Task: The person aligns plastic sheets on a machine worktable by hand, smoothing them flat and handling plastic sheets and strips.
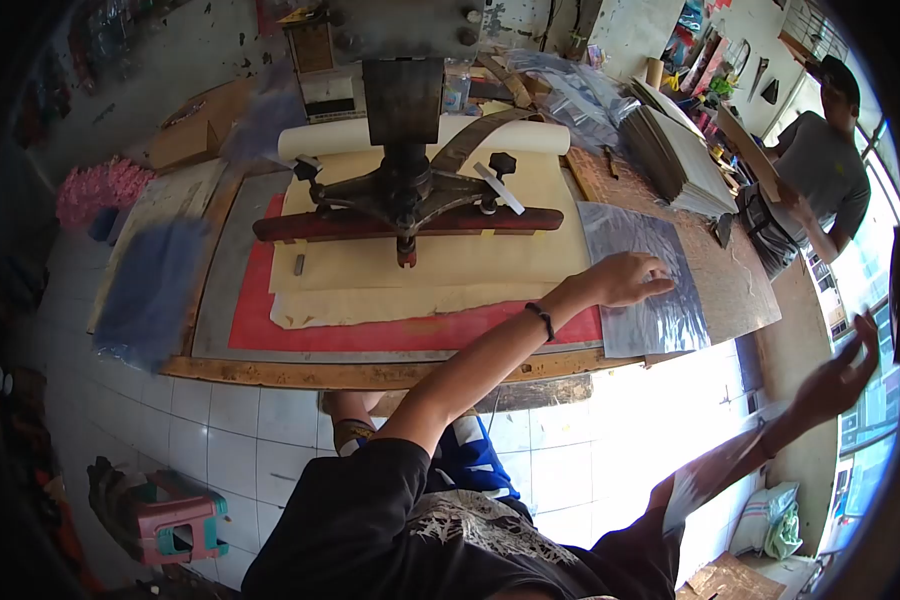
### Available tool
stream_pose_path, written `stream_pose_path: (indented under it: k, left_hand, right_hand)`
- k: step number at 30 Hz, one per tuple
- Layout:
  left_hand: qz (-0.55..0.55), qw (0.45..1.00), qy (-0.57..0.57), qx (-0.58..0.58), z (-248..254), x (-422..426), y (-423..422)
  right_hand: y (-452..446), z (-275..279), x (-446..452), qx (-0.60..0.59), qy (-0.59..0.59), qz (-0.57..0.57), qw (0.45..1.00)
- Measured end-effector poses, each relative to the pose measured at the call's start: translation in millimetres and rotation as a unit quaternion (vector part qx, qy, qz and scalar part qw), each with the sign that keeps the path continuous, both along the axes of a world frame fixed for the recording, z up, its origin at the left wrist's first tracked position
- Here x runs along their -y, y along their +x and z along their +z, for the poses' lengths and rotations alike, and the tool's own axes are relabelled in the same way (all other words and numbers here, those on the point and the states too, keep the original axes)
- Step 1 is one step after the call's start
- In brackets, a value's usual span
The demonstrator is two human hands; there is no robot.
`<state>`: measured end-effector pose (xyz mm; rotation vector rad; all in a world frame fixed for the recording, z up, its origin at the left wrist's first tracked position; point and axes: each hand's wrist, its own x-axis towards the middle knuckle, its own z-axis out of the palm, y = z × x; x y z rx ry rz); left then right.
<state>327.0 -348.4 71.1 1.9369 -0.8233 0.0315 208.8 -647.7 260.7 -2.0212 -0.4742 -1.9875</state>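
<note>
My left hand (630, 278) reaches across to the right, over a clear plastic sheet (640, 225) at the right side of the worktable. Its fingers are loosely bent and apart, with nothing seen between them; whether it touches the sheet I cannot tell. Off at the far right, my right hand (842, 375) is raised past the table's edge, fingers spread and slightly blurred, holding nothing visible. In front of me stands a press (407, 190) with a long dark red bar (320, 226) above a tan sheet (390, 275). A red sheet (255, 325) lies beneath it.
Blue-tinted plastic (150, 285) lies at the table's left edge. A stack of boards (680, 165) and plastic sheets (570, 85) sit at the back right. A co-worker (820, 165) stands at the right holding a flat board. A stool (180, 525) stands at the lower left.
</note>
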Motion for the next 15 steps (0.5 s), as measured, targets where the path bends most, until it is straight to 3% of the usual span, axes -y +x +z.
stream_pose_path:
  k: [1,3,5,7,9,11,14,15]
  left_hand:
    - [-0.109,0.985,-0.112,-0.077,12.1,0.3,-16.8]
    - [-0.313,0.867,-0.321,-0.219,27.1,-1.0,-50.1]
    - [-0.294,0.91,-0.279,-0.085,29.5,-17.0,-95.5]
    - [-0.127,0.974,-0.185,-0.04,30.6,-40.7,-145.3]
    - [-0.042,0.961,-0.204,-0.181,21.1,-74.9,-178.5]
    - [0.025,0.929,-0.279,-0.243,-4.3,-113.9,-204.8]
    - [0.132,0.894,-0.357,-0.238,-25.9,-177.4,-251.7]
    - [0.184,0.886,-0.351,-0.241,-28.3,-195.1,-267.5]
  right_hand:
    - [-4.4,-12.6,-39.9,-0.127,-0.007,-0.035,0.991]
    - [-2.1,-32.5,-101.8,-0.247,-0.121,0.08,0.958]
    - [1.5,-59.7,-141.4,-0.37,-0.156,0.206,0.892]
    - [-2.3,-87.5,-174.5,-0.369,-0.179,0.308,0.858]
    - [-13.5,-98.4,-196.3,-0.455,-0.144,0.365,0.799]
    - [-15.2,-100.9,-204.8,-0.559,-0.226,0.327,0.727]
    - [7.1,-130.3,-198.5,-0.679,-0.346,0.313,0.567]
    - [10.2,-143.0,-199.5,-0.695,-0.322,0.329,0.553]
